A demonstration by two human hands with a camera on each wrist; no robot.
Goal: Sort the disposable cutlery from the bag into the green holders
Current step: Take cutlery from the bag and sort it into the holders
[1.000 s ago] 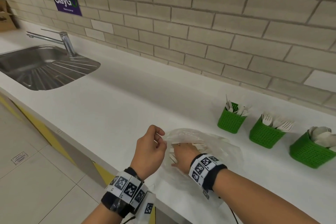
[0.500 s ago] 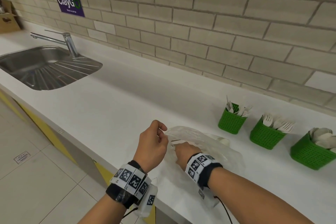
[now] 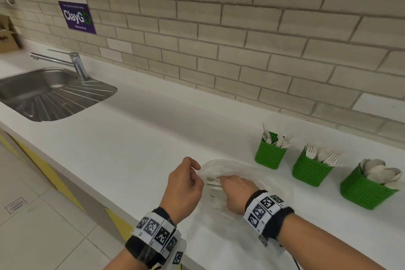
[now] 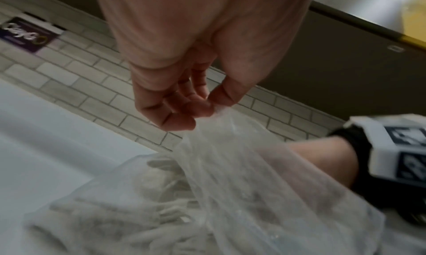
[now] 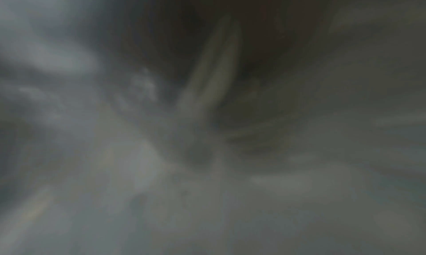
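Now | left hand (image 3: 183,188) keeps pinching bag (image 3: 252,173) rim, lifted | right hand (image 3: 237,193) still inside among cutlery (image 3: 215,190), grip hidden, cannot tell | holders (image 3: 311,170) beyond right hand on worktop (image 3: 131,138) | no piece out yet.

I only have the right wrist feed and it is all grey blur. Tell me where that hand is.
Observer: The right hand is inside the clear plastic bag on the white counter; its fingers are hidden.
Operator: Report the other hand.
Observer: The left hand pinches the bag's edge, holding the mouth up.
Operator: Say what is in the bag.
Observer: Pale cutlery, seen through the film.
Operator: Locate the holders.
Observer: Three green holders stand right of the bag, already holding cutlery.
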